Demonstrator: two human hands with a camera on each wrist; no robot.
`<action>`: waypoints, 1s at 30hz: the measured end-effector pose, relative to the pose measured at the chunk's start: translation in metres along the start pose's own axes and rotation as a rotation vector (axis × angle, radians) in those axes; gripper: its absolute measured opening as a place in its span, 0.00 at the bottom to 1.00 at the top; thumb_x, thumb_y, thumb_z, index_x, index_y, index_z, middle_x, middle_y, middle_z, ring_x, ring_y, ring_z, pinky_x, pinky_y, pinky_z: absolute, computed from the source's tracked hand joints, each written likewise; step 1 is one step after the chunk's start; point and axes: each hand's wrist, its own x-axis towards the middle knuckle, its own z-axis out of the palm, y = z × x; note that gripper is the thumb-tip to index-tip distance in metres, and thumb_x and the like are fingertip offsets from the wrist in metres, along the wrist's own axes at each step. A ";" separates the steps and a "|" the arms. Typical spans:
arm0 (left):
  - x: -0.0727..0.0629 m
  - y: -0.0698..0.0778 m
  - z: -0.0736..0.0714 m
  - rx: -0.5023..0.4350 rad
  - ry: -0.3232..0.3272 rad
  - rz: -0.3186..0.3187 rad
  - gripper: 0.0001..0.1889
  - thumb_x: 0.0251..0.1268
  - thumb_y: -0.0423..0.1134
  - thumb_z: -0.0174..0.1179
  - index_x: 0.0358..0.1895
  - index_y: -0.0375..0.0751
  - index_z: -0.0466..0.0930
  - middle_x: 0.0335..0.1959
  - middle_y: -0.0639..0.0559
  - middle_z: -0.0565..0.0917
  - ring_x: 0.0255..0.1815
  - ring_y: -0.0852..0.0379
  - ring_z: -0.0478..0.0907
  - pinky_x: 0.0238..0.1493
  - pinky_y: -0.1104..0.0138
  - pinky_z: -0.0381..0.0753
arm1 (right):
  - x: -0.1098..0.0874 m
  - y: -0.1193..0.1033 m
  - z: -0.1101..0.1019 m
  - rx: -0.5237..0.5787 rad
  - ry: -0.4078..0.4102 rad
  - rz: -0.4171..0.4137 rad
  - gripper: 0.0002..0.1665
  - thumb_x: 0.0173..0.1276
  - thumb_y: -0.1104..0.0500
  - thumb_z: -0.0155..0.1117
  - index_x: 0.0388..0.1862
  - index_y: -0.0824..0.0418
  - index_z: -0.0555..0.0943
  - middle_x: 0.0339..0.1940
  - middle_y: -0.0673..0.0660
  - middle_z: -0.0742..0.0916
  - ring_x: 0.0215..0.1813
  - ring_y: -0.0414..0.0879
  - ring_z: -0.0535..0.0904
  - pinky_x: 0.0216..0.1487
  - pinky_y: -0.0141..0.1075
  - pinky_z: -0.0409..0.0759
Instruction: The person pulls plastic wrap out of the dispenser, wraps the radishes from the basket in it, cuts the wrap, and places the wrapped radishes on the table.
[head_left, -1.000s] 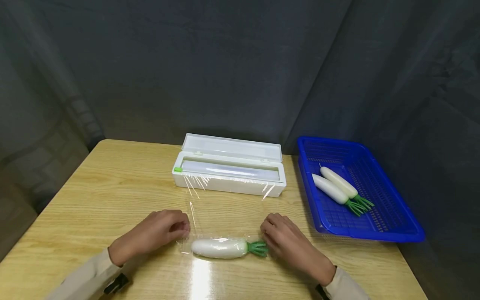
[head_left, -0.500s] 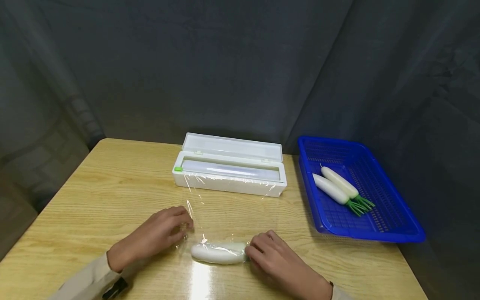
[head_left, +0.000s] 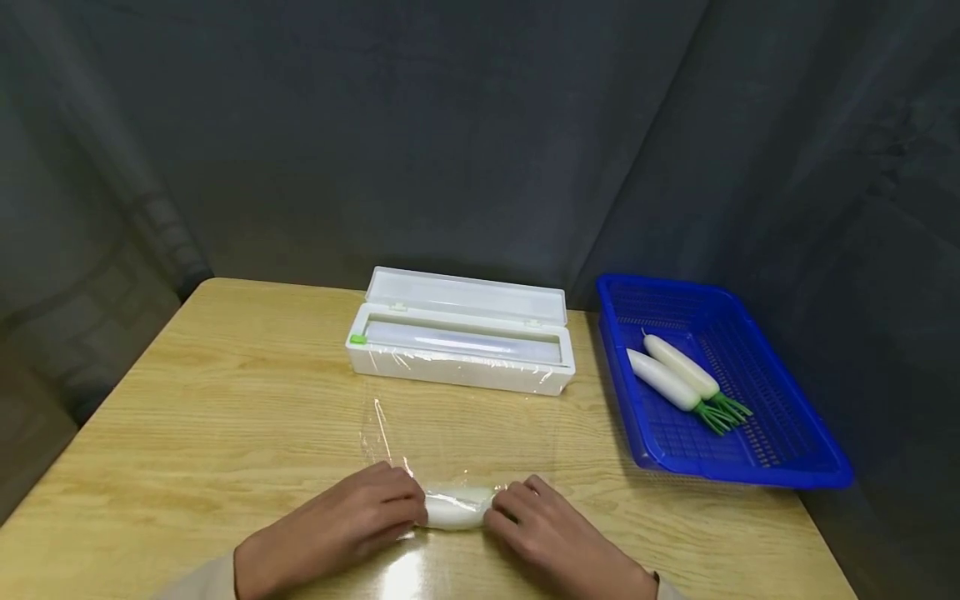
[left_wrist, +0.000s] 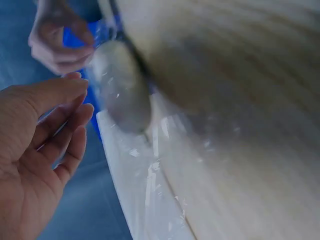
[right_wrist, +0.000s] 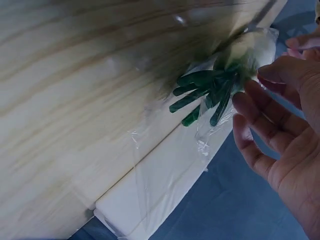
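Note:
A white radish lies near the table's front under clear cling film that runs from the dispenser. Its green leaves show through the film in the right wrist view. My left hand covers the radish's left end in the head view. In the left wrist view its fingers are loosely bent beside the wrapped radish, with a slight gap. My right hand is at the leaf end, where thumb and index finger pinch the film-covered radish below the leaves. The leaves are hidden in the head view.
Behind the film stands a white cling film dispenser, lid raised, with a film roll inside and a green slider at its left. A blue basket at the right holds two white radishes. A dark curtain hangs behind.
My right hand has moved left and nearer onto the leaf end. My left hand has come right to the other end. The radish has shifted slightly toward me, with film over it.

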 end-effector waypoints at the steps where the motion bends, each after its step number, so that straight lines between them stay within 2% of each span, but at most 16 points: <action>1: 0.000 0.001 0.002 0.008 -0.006 0.000 0.08 0.76 0.36 0.64 0.52 0.52 0.83 0.50 0.64 0.81 0.52 0.66 0.76 0.61 0.69 0.73 | 0.000 0.000 0.001 0.004 -0.006 0.009 0.07 0.73 0.54 0.59 0.46 0.52 0.79 0.41 0.44 0.80 0.43 0.39 0.75 0.48 0.34 0.74; 5: -0.002 0.002 0.009 0.075 0.007 -0.010 0.09 0.75 0.36 0.63 0.54 0.49 0.82 0.53 0.59 0.81 0.54 0.62 0.77 0.58 0.68 0.76 | -0.001 0.000 0.006 0.021 -0.002 0.055 0.07 0.76 0.60 0.54 0.46 0.53 0.79 0.42 0.45 0.81 0.44 0.40 0.76 0.48 0.35 0.78; 7: -0.003 0.000 0.010 0.114 0.016 -0.015 0.10 0.76 0.37 0.62 0.55 0.47 0.82 0.55 0.57 0.81 0.54 0.60 0.78 0.58 0.67 0.77 | -0.002 0.000 0.008 0.031 0.021 0.081 0.05 0.77 0.61 0.57 0.46 0.54 0.80 0.44 0.46 0.82 0.46 0.41 0.78 0.49 0.37 0.81; 9: -0.003 0.000 0.011 0.127 0.017 -0.028 0.11 0.76 0.37 0.62 0.56 0.46 0.81 0.56 0.55 0.81 0.55 0.58 0.79 0.59 0.66 0.78 | -0.001 0.001 0.009 0.043 0.049 0.102 0.05 0.75 0.60 0.64 0.47 0.54 0.81 0.45 0.47 0.83 0.47 0.42 0.79 0.51 0.39 0.83; 12: -0.001 -0.001 0.012 0.149 0.018 -0.041 0.13 0.74 0.37 0.64 0.58 0.43 0.80 0.57 0.53 0.81 0.55 0.57 0.80 0.59 0.65 0.80 | -0.001 0.003 0.011 0.053 0.073 0.123 0.14 0.67 0.58 0.75 0.48 0.55 0.81 0.46 0.48 0.83 0.49 0.43 0.80 0.52 0.40 0.82; 15: 0.000 -0.002 0.013 0.175 0.020 -0.056 0.19 0.66 0.35 0.70 0.58 0.42 0.80 0.57 0.52 0.81 0.55 0.56 0.81 0.58 0.63 0.82 | -0.001 0.005 0.013 0.050 0.075 0.127 0.17 0.64 0.59 0.76 0.49 0.56 0.80 0.47 0.49 0.83 0.50 0.44 0.81 0.52 0.39 0.81; 20: 0.000 -0.003 0.015 0.212 0.016 -0.096 0.26 0.56 0.33 0.76 0.59 0.40 0.79 0.57 0.51 0.81 0.55 0.54 0.82 0.58 0.62 0.83 | 0.000 0.008 0.015 0.035 0.077 0.132 0.12 0.71 0.59 0.69 0.50 0.58 0.78 0.46 0.49 0.82 0.50 0.44 0.80 0.51 0.38 0.79; 23: 0.001 -0.004 0.017 0.225 0.005 -0.119 0.27 0.56 0.33 0.76 0.60 0.39 0.79 0.57 0.51 0.81 0.55 0.54 0.82 0.59 0.62 0.83 | 0.001 0.009 0.016 0.026 0.075 0.141 0.07 0.79 0.60 0.57 0.51 0.59 0.78 0.46 0.50 0.81 0.50 0.44 0.79 0.51 0.38 0.79; 24: 0.001 -0.004 0.017 0.228 0.003 -0.125 0.27 0.56 0.33 0.76 0.60 0.39 0.79 0.57 0.51 0.81 0.55 0.55 0.82 0.59 0.62 0.83 | 0.002 0.009 0.016 0.021 0.070 0.144 0.08 0.80 0.61 0.52 0.51 0.59 0.77 0.46 0.50 0.80 0.50 0.44 0.79 0.51 0.38 0.79; 27: 0.002 -0.006 0.019 0.236 -0.002 -0.137 0.27 0.56 0.33 0.76 0.60 0.38 0.78 0.57 0.50 0.81 0.54 0.54 0.82 0.57 0.62 0.84 | 0.003 0.010 0.017 -0.008 0.062 0.146 0.13 0.79 0.64 0.44 0.51 0.60 0.77 0.46 0.50 0.80 0.49 0.44 0.78 0.50 0.38 0.79; 30: 0.004 -0.008 0.021 0.244 -0.008 -0.152 0.27 0.56 0.32 0.76 0.60 0.37 0.78 0.56 0.49 0.81 0.54 0.54 0.82 0.56 0.61 0.84 | 0.004 0.011 0.018 -0.038 0.062 0.145 0.14 0.73 0.67 0.46 0.52 0.61 0.77 0.46 0.51 0.80 0.48 0.44 0.78 0.50 0.38 0.79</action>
